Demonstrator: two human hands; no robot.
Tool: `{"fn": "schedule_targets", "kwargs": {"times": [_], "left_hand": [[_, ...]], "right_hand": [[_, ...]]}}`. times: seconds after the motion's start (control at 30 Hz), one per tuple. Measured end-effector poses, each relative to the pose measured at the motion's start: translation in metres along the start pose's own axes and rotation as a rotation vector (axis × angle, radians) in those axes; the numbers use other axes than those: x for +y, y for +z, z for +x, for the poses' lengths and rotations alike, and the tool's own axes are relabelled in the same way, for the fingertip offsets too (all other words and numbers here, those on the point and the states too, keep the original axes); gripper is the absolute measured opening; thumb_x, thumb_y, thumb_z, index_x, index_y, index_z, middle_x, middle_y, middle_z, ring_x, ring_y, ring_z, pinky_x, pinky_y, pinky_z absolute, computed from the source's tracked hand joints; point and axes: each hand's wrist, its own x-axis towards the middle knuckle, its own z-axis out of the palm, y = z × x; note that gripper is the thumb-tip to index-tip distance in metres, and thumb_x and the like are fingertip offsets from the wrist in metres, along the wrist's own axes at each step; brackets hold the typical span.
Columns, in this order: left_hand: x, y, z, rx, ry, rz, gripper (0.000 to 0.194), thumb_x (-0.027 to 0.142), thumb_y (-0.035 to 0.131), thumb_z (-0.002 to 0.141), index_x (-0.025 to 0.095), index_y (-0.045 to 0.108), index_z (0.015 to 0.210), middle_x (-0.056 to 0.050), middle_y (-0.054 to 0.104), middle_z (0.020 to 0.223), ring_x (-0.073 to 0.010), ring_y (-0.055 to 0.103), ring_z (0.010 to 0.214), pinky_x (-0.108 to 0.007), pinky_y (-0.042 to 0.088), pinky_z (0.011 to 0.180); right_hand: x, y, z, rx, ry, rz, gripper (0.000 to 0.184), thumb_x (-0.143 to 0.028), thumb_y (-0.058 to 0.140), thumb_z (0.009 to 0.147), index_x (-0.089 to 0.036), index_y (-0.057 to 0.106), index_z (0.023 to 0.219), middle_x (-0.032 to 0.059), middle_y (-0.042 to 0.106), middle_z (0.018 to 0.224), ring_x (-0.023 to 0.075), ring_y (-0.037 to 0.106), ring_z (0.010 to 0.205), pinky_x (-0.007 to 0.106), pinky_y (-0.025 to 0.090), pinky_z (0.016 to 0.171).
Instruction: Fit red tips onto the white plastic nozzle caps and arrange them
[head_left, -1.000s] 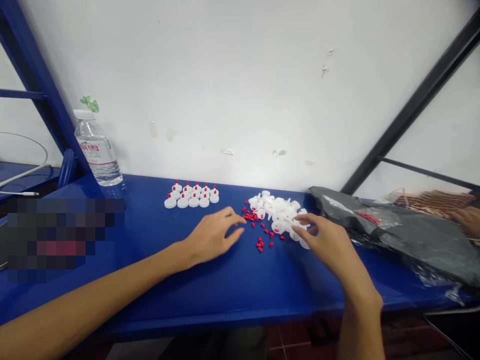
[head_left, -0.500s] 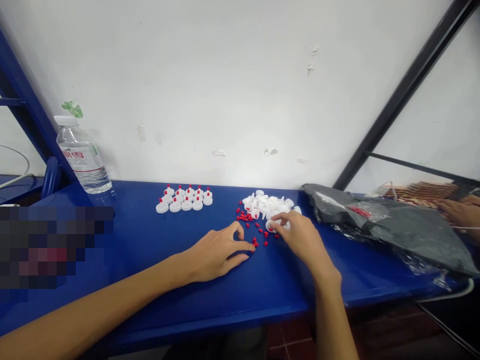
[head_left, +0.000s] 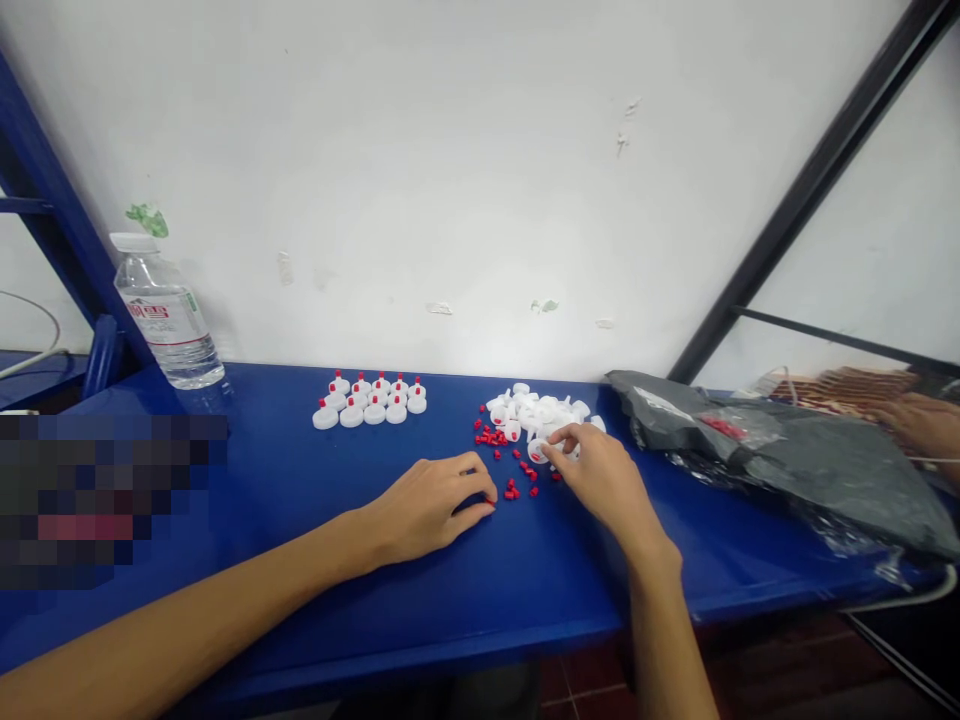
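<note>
My left hand (head_left: 427, 508) is closed in a pinch on a small red cap (head_left: 491, 503), just left of the loose red caps (head_left: 492, 438) scattered on the blue table. Thumb and forefinger of my right hand (head_left: 596, 470) grip the edge of a white spout lid (head_left: 537, 452), its hollow side showing with a bit of red in it. Behind that hand lies a heap of white spout lids (head_left: 536, 408). Further left, several white lids with red caps on their spouts (head_left: 375, 411) stand upright in rows.
A water bottle (head_left: 169, 320) stands at the back left by the wall. On the right lies a grey plastic bag (head_left: 787, 450) with a clear packet of red pieces (head_left: 724, 428) on it. Another person's hand (head_left: 922, 420) shows at the far right. A blurred patch covers the left edge.
My left fingers have closed on a red cap and drawn slightly left, away from the loose caps. My right hand stays at the white spout lid, nearly still.
</note>
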Motion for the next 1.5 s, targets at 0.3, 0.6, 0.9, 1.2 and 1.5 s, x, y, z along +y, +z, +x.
{"fn": "schedule_targets", "kwargs": {"times": [0.3,0.6,0.9,1.2,1.5], "left_hand": [[-0.0002,0.0005,-0.0007,-0.003,0.005,0.012,0.013,0.025,0.055,0.1,0.023,0.067,0.106,-0.002,0.066,0.115,-0.0114,0.063,0.077,-0.025,0.044,0.07],[-0.0002,-0.0004,-0.0006,-0.012,0.007,0.011,0.015,0.026,0.054,0.1,0.023,0.067,0.107,-0.003,0.065,0.114,-0.0121,0.064,0.081,-0.025,0.044,0.071],[-0.0004,0.0002,-0.0006,-0.012,0.007,0.021,0.015,0.026,0.054,0.1,0.024,0.067,0.107,-0.002,0.065,0.114,-0.0116,0.063,0.08,-0.026,0.044,0.069],[-0.0001,-0.0004,-0.0011,-0.015,0.003,0.016,0.014,0.025,0.054,0.1,0.024,0.067,0.106,-0.001,0.065,0.113,-0.0107,0.062,0.078,-0.025,0.043,0.069],[0.0003,-0.0009,-0.0001,0.019,-0.02,0.02,0.012,0.023,0.056,0.099,0.022,0.067,0.105,0.0,0.072,0.102,-0.0122,0.064,0.076,-0.024,0.043,0.068]], "right_hand": [[-0.0036,-0.001,-0.0012,0.058,-0.027,0.03,0.017,-0.041,0.061,0.091,-0.026,0.067,0.096,0.0009,0.07,0.094,0.0207,0.066,0.082,0.03,0.038,0.067],[-0.0027,-0.002,-0.001,0.096,-0.072,0.039,0.017,-0.04,0.061,0.092,-0.025,0.068,0.098,0.0015,0.07,0.095,0.0207,0.066,0.083,0.03,0.039,0.068],[-0.0011,-0.0011,-0.0008,0.081,-0.087,0.022,0.012,-0.036,0.064,0.091,-0.025,0.068,0.095,0.0014,0.071,0.097,0.0205,0.067,0.082,0.03,0.04,0.068],[-0.0051,-0.0033,-0.0018,0.034,-0.087,-0.002,0.025,-0.045,0.058,0.096,-0.032,0.07,0.115,0.0014,0.071,0.1,0.0202,0.067,0.08,0.03,0.041,0.067],[-0.0066,0.0014,-0.0032,-0.05,-0.097,-0.042,0.018,-0.042,0.07,0.091,-0.036,0.075,0.107,0.0017,0.07,0.105,0.0225,0.068,0.087,0.03,0.041,0.066]]}}
